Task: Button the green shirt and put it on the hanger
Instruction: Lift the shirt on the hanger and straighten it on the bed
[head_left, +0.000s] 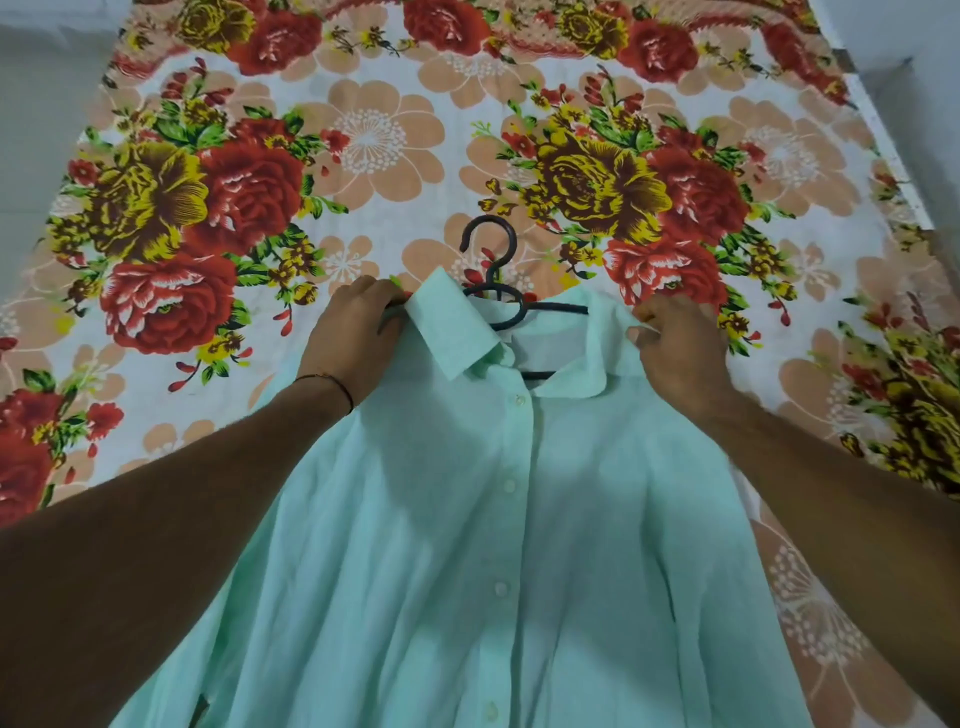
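Note:
A pale green shirt (467, 545) lies front up on the bed, its placket closed by several white buttons. A black hanger (493, 260) sits inside the collar, with its hook pointing away from me and part of its bar showing in the neck opening. My left hand (353, 332) grips the shirt's left shoulder beside the collar, over the hanger's arm. My right hand (675, 353) pinches the fabric at the right shoulder. The hanger's ends are hidden under the cloth and my hands.
A floral bedsheet (363, 145) in red, yellow and peach covers the bed. Grey floor (36, 130) shows at the left, and the bed's edge (883, 156) runs along the right.

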